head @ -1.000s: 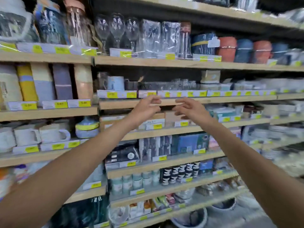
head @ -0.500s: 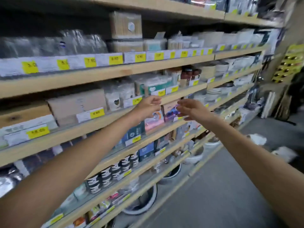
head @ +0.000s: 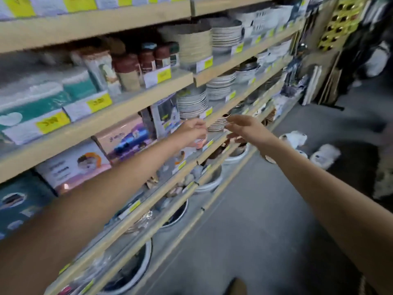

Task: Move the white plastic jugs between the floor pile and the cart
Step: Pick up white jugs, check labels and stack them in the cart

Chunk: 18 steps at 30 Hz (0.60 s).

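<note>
Fingers of the left hand (head: 192, 129) were bent loosely and held nothing I could see. Fingers of the right hand (head: 244, 127) were stretched out and a little apart, and they held nothing too. Both sets of fingertips hung just in front of a shelf (head: 136, 112), with stacks of plates (head: 191, 103) just above the left fingers. The white jugs (head: 294, 138) lay on the floor (head: 255, 220), lower than the right fingers and off to their right side, well apart from them. They were blurry. I counted two for sure, one nearer the fingers and one farther out. Small white bits beside them could be more, but I could not tell. I counted two hands and no cart. I think the jugs were light if empty, with smooth thin sides that could squash and slip. The best place to grab was likely the handle near the top, with fingers hooked through it, but the blur hid the handles.
</note>
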Available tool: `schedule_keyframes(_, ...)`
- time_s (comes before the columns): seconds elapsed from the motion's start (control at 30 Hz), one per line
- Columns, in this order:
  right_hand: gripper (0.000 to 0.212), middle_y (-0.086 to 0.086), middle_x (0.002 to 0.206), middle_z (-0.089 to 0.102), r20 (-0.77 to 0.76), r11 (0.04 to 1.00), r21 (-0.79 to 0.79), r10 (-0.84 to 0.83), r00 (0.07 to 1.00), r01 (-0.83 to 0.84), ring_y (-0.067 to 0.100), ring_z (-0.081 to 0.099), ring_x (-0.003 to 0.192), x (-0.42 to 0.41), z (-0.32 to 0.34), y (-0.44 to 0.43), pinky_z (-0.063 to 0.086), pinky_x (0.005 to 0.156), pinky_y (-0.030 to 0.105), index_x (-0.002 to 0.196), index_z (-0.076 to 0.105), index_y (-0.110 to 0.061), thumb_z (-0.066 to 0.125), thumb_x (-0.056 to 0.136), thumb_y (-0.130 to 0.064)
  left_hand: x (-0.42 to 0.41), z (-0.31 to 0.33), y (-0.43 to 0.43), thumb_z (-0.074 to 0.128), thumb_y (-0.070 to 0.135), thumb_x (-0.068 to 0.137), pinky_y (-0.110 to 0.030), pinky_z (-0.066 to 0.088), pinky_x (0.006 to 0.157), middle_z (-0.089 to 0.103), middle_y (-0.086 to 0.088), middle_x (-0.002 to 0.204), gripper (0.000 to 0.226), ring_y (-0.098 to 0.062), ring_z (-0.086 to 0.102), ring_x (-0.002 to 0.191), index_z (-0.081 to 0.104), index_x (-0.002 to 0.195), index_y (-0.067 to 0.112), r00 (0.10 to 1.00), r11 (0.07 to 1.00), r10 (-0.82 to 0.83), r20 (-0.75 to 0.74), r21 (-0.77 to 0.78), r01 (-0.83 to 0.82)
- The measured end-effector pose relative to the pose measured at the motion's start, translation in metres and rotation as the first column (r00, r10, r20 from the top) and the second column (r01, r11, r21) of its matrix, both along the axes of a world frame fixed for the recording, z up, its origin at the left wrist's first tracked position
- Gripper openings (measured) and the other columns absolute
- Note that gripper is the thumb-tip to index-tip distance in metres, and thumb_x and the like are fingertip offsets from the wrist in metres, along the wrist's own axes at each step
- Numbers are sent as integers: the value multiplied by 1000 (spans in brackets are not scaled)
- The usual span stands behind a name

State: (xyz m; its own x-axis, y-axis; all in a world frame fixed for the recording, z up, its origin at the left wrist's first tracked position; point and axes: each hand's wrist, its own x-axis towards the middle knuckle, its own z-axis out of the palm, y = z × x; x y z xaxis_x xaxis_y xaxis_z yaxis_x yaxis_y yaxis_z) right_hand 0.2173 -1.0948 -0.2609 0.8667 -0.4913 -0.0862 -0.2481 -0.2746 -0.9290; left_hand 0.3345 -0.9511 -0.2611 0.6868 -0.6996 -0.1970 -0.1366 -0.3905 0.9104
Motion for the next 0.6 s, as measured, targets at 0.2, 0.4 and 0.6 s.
schedule_keyframes(0.2,31,8,102,64,-90,1000,-12,-12,996,11,15,64,79,15,-16,-135,45,66,25,126,55,-8,56,98,-19,13,-17,-140,53,17,94,-27,47,81,60,1,126,32,-11,60,99,51,125,22,998,1000,-28,-64,0,28)
schedule_keyframes(0.4,30,8,108,67,-155,998,33,-55,986,60,18,65,88,27,-45,-251,49,69,24,124,57,-9,57,96,-20,24,-37,-257,52,17,95,-35,46,95,58,2,120,38,-13,58,104,48,133,16,989,994,-103,-108,22,106)
schedule_keyframes(0.6,24,3,103,65,-205,992,51,-105,973,118,17,64,86,52,-80,-372,49,82,34,120,55,-12,55,97,-18,62,-76,-384,52,21,95,-23,47,78,58,0,126,43,-10,58,103,45,137,15,973,973,-204,-110,83,214)
